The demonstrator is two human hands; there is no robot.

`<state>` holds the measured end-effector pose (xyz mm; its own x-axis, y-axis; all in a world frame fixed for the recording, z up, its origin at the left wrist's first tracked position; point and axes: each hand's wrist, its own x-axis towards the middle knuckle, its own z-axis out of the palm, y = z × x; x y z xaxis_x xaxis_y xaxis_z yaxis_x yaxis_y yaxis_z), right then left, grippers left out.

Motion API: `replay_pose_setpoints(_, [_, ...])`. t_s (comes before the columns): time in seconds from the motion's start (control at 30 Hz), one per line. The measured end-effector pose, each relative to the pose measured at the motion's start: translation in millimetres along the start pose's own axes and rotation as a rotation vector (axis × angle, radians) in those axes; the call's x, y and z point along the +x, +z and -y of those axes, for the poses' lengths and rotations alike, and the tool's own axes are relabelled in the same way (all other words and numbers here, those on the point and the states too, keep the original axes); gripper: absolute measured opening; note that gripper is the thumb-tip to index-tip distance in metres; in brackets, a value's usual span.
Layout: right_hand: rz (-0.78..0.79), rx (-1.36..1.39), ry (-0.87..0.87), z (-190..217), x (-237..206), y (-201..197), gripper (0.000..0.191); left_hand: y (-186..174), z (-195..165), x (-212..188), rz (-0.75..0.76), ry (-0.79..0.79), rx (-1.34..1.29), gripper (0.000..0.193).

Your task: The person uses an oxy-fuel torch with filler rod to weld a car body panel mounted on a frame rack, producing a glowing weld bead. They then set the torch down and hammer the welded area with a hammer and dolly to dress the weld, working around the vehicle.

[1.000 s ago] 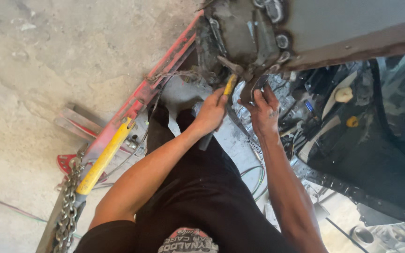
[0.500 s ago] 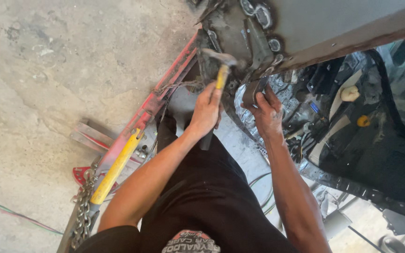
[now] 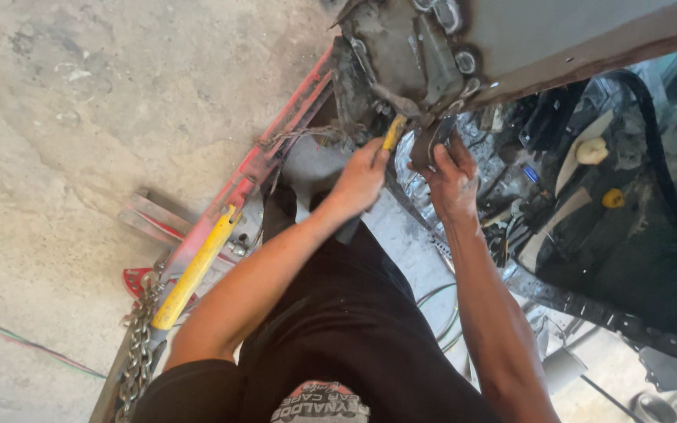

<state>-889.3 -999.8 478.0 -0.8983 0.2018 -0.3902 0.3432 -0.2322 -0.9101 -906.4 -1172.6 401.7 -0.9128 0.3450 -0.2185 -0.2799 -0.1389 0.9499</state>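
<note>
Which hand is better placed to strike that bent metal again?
The left hand, probably: it grips the yellow-handled hammer, whose head sits against the dented metal panel. The right hand is busy bracing a dark piece beside it.

Both arms are extended forward and upward from the body, bare from the sleeves down. The left forearm is angled up to the right, and the left hand (image 3: 362, 182) is closed in a fist, knuckles turned outward, with the wrist held nearly straight. The right forearm is raised more steeply, and the right hand (image 3: 452, 182) is curled, its fingers (image 3: 442, 153) bent forward in a grip, back of the hand facing the camera. The two hands are held close together, just apart.
</note>
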Motion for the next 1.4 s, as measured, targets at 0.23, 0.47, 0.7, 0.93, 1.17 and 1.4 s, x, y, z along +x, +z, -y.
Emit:
replay_pose_setpoints(0.23, [-0.013,0.039,-0.058,0,-2,2,0.039,2,-19,-9,-0.084,-0.234,-0.201,0.034])
replay_pose_setpoints(0.47, [-0.034,0.017,-0.051,4,-3,6,0.04,5,-27,-3,-0.032,0.058,0.009,0.026])
replay_pose_setpoints(0.7, [-0.056,0.074,-0.06,-1,-3,4,0.038,7,-32,-7,-0.103,-0.309,-0.246,0.034])
replay_pose_setpoints(0.93, [-0.056,0.054,-0.102,0,-4,1,0.045,10,-42,-9,0.044,-0.267,-0.249,0.034])
replay_pose_setpoints(1.17, [0.045,0.075,0.042,-6,-19,-17,0.073,-27,-32,-34,0.094,-0.433,-0.165,0.034])
replay_pose_setpoints(1.4, [-0.057,0.305,0.495,-75,-91,-39,0.076,-109,23,-60,-0.176,-0.733,-0.623,0.015])
